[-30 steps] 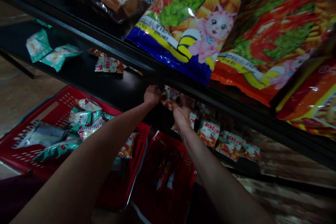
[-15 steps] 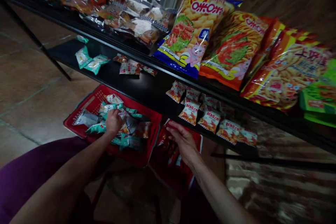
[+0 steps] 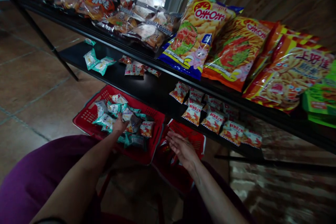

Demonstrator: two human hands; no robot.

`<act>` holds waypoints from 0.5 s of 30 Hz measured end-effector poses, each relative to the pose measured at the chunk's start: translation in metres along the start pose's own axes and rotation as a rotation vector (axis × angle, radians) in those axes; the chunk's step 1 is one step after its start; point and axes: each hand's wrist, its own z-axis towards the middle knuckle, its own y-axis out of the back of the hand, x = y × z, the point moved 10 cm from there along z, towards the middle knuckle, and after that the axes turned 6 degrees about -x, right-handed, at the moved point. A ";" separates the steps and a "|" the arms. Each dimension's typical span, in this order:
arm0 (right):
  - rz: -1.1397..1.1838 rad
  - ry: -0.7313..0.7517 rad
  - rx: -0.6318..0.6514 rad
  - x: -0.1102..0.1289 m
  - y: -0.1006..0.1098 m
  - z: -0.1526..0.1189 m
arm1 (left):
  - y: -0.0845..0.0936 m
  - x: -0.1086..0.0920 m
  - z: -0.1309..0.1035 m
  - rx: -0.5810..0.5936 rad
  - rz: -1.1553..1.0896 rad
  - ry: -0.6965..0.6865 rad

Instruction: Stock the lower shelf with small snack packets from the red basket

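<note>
My left hand (image 3: 120,125) reaches into the left red basket (image 3: 88,112), fingers apart and touching the small snack packets. Just past its fingertips lies a white packet with a striped edge (image 3: 127,113). Around it are several teal-and-white packets (image 3: 106,119) and an orange-and-white packet (image 3: 147,128). Over the right red basket (image 3: 198,140), my right hand (image 3: 182,148) is open and holds nothing, its fingers stretched toward the left. Red packets (image 3: 174,159) lie in that basket, partly hidden beneath the hand.
On the lower black shelf (image 3: 157,89) stand orange-and-white packets (image 3: 193,112) at the right and teal packets (image 3: 103,64) at the left. The upper shelf holds large snack bags (image 3: 196,35) and wrapped buns (image 3: 147,35). A thin shelf leg (image 3: 39,29) stands at left.
The left hand's closed fingers have spread apart among the packets. My right hand stays over the right basket, its fingers straighter. The whole view has shifted slightly.
</note>
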 end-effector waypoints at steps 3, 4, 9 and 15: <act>-0.007 -0.013 0.026 -0.013 -0.003 0.013 | -0.019 0.001 0.003 0.082 0.011 0.012; -0.011 -0.023 0.046 -0.020 -0.007 0.017 | -0.026 0.004 0.000 0.103 0.012 0.022; -0.108 -0.047 0.185 -0.053 -0.045 0.033 | -0.058 0.004 -0.022 0.253 -0.012 -0.108; -0.212 -0.069 0.109 -0.089 -0.094 0.075 | -0.054 -0.007 -0.038 0.234 -0.006 -0.325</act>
